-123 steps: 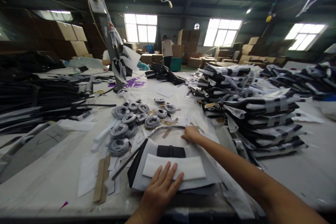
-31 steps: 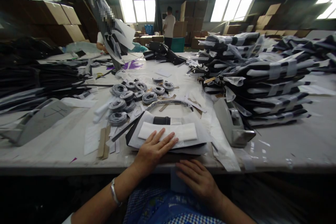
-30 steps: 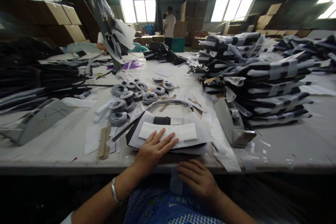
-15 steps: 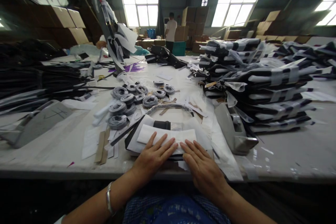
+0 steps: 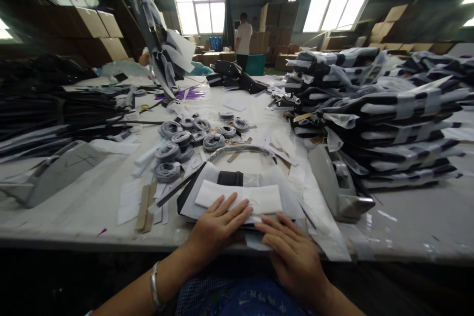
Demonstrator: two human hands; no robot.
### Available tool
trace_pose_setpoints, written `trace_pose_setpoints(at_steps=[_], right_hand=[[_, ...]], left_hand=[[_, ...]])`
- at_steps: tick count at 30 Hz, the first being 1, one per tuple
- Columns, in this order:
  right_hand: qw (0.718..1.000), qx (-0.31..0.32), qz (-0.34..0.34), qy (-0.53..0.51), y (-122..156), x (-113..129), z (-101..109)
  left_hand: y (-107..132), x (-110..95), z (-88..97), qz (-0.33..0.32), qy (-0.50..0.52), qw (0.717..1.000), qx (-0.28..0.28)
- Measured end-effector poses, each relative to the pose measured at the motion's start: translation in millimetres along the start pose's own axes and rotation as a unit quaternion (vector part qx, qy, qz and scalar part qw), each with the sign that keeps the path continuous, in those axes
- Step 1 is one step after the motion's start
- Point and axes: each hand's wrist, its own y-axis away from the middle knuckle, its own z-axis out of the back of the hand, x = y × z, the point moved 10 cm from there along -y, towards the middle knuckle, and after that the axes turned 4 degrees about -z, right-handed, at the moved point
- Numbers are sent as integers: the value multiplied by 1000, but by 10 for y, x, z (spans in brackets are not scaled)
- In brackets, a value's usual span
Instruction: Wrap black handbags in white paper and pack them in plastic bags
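Note:
A black bag [image 5: 186,196] lies flat at the table's front edge, mostly covered by white wrapping sheet. Its handle [image 5: 255,148], wrapped in clear film, arches away from me. On top rests a folded white foam strip [image 5: 264,196], with a black piece [image 5: 230,178] just behind it. My left hand [image 5: 218,222] lies with fingers stretched over the strip's near left part, pressing on it. Fingers extended, my right hand [image 5: 292,244] is at the bag's near right edge, off the strip. Some of the bag's front edge is hidden beneath the hands.
Several coiled wrapped straps [image 5: 181,138] lie behind the bag to the left. A grey tape dispenser [image 5: 338,187] stands at right, before a tall stack of wrapped black bags [image 5: 400,123]. Another grey dispenser [image 5: 61,173] is at left. A person [image 5: 243,42] stands far back.
My right hand has slid off the foam strip toward me and the bag's near edge. My left hand stays on the strip, slightly lower. The view has shifted a little.

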Motion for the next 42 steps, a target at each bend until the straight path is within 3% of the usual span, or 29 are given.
trace_pose_setpoints(at_steps=[5, 13, 21, 26, 31, 36, 42], right_hand=[[993, 7, 1, -116, 170, 161, -130], [992, -1, -19, -126, 506, 297, -343], [993, -17, 5, -114, 194, 379, -61], [996, -66, 2, -62, -137, 246, 166], [997, -59, -38, 20, -447, 15, 177], [989, 21, -137, 52, -597, -311, -38], [965, 144, -177, 128, -581, -552, -328]], left_hand=[[0, 11, 19, 2, -5, 1000, -26], [37, -24, -15, 18, -22, 999, -42], [42, -64, -27, 21, -32, 999, -37], [39, -84, 16, 22, -26, 998, -47], [42, -71, 19, 32, 1, 998, -52], [35, -66, 5, 46, 26, 997, -56], [41, -70, 74, 37, 26, 995, -89]])
